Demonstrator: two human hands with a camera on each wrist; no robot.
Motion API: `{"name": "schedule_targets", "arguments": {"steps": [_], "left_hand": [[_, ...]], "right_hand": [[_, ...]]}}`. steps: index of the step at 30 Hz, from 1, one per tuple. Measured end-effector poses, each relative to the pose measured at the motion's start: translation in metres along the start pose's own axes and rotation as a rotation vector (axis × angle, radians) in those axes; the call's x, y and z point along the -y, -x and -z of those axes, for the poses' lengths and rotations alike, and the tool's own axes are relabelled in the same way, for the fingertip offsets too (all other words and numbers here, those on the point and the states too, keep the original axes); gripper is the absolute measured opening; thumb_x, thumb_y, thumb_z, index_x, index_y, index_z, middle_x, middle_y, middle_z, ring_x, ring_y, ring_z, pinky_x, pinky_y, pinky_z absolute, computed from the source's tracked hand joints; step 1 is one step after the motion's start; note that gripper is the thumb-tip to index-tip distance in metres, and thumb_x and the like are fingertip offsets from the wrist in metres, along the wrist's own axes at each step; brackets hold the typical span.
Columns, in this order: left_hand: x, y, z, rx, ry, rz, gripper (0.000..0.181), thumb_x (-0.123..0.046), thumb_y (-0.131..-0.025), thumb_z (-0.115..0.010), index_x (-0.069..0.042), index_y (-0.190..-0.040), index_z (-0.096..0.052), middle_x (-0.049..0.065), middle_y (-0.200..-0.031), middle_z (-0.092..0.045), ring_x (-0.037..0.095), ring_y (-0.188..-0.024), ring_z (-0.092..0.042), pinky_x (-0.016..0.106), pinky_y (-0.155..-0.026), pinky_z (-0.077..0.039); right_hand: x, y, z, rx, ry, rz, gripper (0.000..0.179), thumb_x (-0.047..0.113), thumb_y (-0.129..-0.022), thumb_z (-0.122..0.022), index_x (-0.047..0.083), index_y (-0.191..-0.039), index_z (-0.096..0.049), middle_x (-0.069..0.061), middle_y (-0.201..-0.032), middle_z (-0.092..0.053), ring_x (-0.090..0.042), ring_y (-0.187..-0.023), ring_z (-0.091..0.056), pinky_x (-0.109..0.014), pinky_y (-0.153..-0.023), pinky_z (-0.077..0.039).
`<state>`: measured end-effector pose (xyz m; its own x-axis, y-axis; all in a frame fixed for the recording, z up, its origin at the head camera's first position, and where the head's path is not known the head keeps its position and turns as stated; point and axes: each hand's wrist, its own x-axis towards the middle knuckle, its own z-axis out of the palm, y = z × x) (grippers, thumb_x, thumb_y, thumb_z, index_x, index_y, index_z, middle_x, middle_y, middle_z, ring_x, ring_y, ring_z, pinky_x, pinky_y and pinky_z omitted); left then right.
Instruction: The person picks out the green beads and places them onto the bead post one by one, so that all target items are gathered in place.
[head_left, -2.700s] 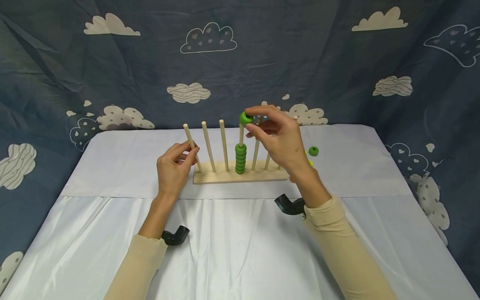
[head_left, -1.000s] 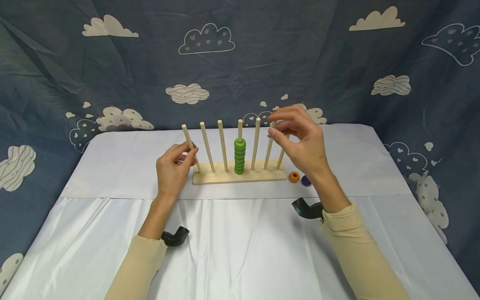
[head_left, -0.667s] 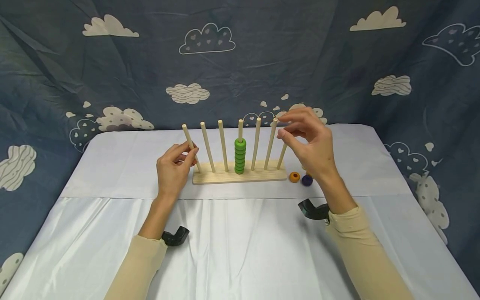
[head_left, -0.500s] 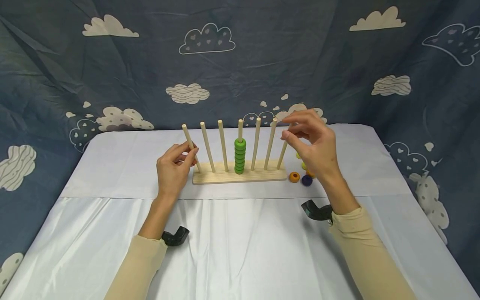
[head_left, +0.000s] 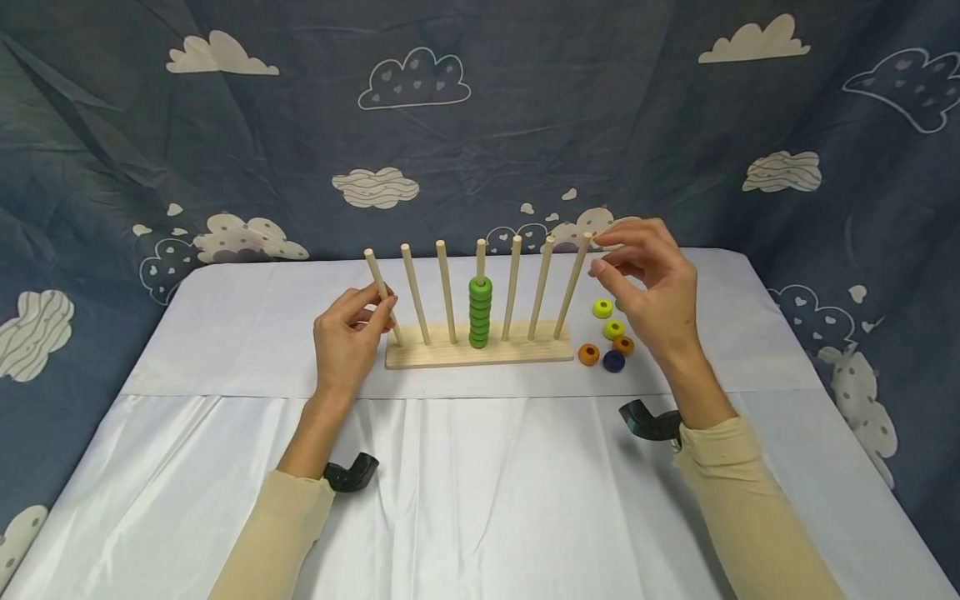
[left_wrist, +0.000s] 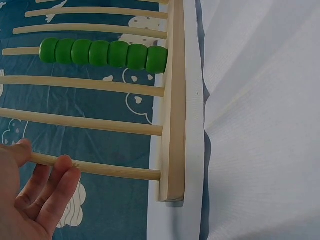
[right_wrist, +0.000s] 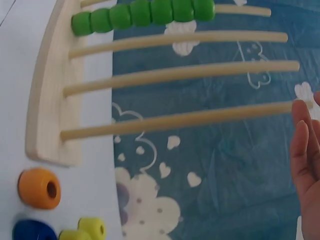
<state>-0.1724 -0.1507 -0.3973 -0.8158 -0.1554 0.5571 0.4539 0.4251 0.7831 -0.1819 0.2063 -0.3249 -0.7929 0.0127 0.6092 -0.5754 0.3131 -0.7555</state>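
A wooden rack with a flat base (head_left: 450,356) and several upright pegs stands mid-table. Its middle peg carries a stack of green beads (head_left: 480,312), and the peg's tip shows above them. My left hand (head_left: 348,337) pinches the leftmost peg (head_left: 377,271) between thumb and fingers; the left wrist view shows the same peg (left_wrist: 120,170) between them. Beside the top of the rightmost peg (head_left: 573,283), my right hand (head_left: 656,287) hovers with thumb and fingers apart and nothing between them. The other pegs are bare.
Right of the rack lie two yellow beads (head_left: 602,308), two orange beads (head_left: 588,355) and a dark blue bead (head_left: 613,361). A white cloth (head_left: 480,483) covers the table. Behind it hangs a dark blue curtain (head_left: 525,117) with a cloud print.
My right hand let go of a green bead, which now tops the stack on the middle peg, then moved right past the rightmost peg, revealing the loose beads. My left hand stayed put.
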Motion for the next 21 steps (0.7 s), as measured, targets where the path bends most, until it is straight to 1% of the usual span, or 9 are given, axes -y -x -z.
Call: {"name": "schedule_targets", "arguments": {"steps": [5, 11, 14, 17, 21], "left_hand": [[0.001, 0.0, 0.0, 0.001, 0.008, 0.01, 0.015, -0.012, -0.095, -0.078, -0.004, -0.107, -0.081, 0.016, -0.09, -0.075, 0.035, -0.068, -0.074, 0.009, -0.062, -0.058], [0.0, 0.0, -0.001, -0.001, 0.019, 0.021, 0.015, -0.011, -0.094, -0.078, -0.004, -0.107, -0.081, 0.015, -0.09, -0.074, 0.035, -0.068, -0.074, 0.01, -0.062, -0.059], [-0.001, 0.0, -0.001, 0.002, 0.02, 0.022, 0.015, -0.011, -0.094, -0.078, -0.003, -0.107, -0.081, 0.015, -0.089, -0.074, 0.035, -0.068, -0.074, 0.01, -0.062, -0.059], [-0.001, 0.0, -0.001, 0.009, 0.022, 0.024, 0.016, -0.012, -0.095, -0.078, -0.003, -0.107, -0.08, 0.015, -0.09, -0.074, 0.035, -0.069, -0.074, 0.01, -0.063, -0.059], [-0.001, 0.001, 0.001, -0.002, 0.017, 0.035, 0.016, -0.013, -0.094, -0.078, -0.003, -0.107, -0.081, 0.015, -0.09, -0.074, 0.029, -0.068, -0.074, 0.011, -0.062, -0.059]], "right_hand": [[-0.008, 0.002, 0.008, -0.007, 0.034, -0.036, 0.03, -0.007, -0.091, -0.073, -0.002, -0.12, -0.072, 0.014, -0.113, -0.059, -0.002, -0.085, -0.071, -0.012, -0.084, -0.058], [-0.015, 0.004, 0.015, -0.002, 0.065, -0.082, 0.03, -0.003, -0.092, -0.074, 0.0, -0.122, -0.072, 0.014, -0.111, -0.059, -0.003, -0.085, -0.071, -0.012, -0.082, -0.058], [-0.02, 0.006, 0.018, 0.0, 0.067, -0.113, 0.03, -0.001, -0.093, -0.074, 0.001, -0.123, -0.072, 0.014, -0.109, -0.059, -0.003, -0.085, -0.071, -0.012, -0.081, -0.058], [-0.027, 0.007, 0.021, 0.0, 0.058, -0.143, 0.03, 0.0, -0.093, -0.074, 0.0, -0.123, -0.071, 0.015, -0.108, -0.059, -0.003, -0.084, -0.071, -0.012, -0.078, -0.058], [-0.037, 0.007, 0.022, 0.018, 0.04, -0.175, 0.031, 0.0, -0.094, -0.074, -0.002, -0.125, -0.069, 0.015, -0.109, -0.058, -0.002, -0.083, -0.071, -0.011, -0.073, -0.057]]}}
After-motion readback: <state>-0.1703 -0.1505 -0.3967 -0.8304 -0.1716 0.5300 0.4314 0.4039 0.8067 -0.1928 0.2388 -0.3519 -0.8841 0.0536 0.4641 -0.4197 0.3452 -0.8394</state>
